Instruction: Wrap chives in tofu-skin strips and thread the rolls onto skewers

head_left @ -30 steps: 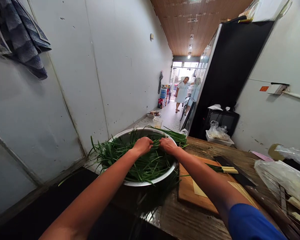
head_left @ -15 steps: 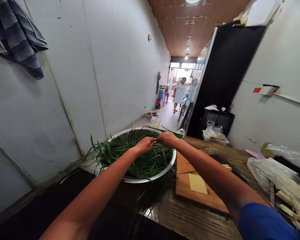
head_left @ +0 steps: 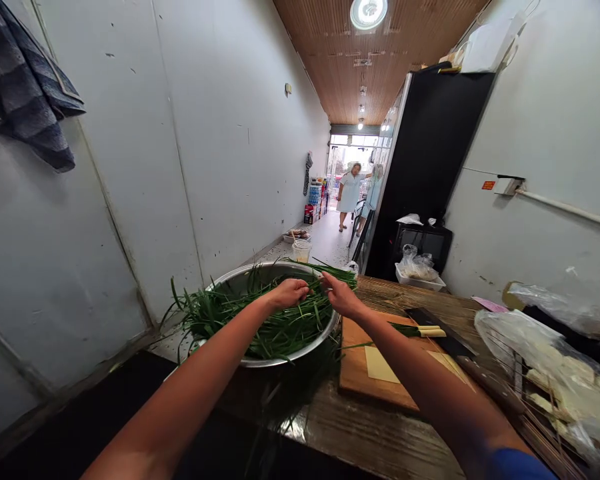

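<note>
A wide steel bowl (head_left: 215, 287) full of long green chives (head_left: 280, 330) stands at the left end of a wooden table. My left hand (head_left: 287, 293) lies on the chives with its fingers closed over some stalks. My right hand (head_left: 341, 297) hovers at the bowl's right rim, pinching a few chive stalks. Both hands are nearly touching above the middle of the bowl.
A wooden cutting board (head_left: 375, 363) lies right of the bowl, with a cleaver (head_left: 443, 337) and a cut chive bunch on it. Plastic bags (head_left: 550, 360) crowd the table's right end. A person in white (head_left: 350, 193) stands far down the corridor. A towel (head_left: 25, 93) hangs at the upper left.
My hands have stayed on the chives and drawn a few stalks up toward the right rim. The view has tipped up and shifted slightly right.
</note>
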A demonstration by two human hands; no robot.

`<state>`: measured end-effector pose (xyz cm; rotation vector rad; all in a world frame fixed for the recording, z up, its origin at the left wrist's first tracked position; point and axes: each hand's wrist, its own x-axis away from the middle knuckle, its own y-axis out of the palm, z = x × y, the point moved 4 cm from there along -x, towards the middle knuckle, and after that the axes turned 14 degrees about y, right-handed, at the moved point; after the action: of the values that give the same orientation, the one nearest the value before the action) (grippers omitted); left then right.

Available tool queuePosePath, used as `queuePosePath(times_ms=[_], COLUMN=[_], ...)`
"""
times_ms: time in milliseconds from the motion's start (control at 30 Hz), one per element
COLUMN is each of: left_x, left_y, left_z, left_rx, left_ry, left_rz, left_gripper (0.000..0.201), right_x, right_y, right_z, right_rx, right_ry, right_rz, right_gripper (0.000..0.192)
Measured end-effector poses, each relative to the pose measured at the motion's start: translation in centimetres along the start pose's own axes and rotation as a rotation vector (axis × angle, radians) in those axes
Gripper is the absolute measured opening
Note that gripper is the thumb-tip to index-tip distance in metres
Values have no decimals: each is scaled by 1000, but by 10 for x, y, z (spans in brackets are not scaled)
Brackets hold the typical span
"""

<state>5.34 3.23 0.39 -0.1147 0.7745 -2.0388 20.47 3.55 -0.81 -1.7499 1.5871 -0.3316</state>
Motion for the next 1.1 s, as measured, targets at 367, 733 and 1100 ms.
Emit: queuePosePath(times_ms=[367, 733, 1100], left_x=[-11, -9, -5], left_y=[12, 13, 15], left_z=[12, 16, 18], left_rx=[-37, 82, 109], left_ry=[6, 3, 4], left_rz=[-60, -49, -69], left_gripper=[28, 27, 32], right_x=[10, 6, 9], right_y=[3, -3, -4], right_z=[-1, 12, 14], right_rx=[-6, -595, -760], right_ry=[-34, 173, 258], right_rz=[-8, 21, 5], right_gripper=[65, 26, 27])
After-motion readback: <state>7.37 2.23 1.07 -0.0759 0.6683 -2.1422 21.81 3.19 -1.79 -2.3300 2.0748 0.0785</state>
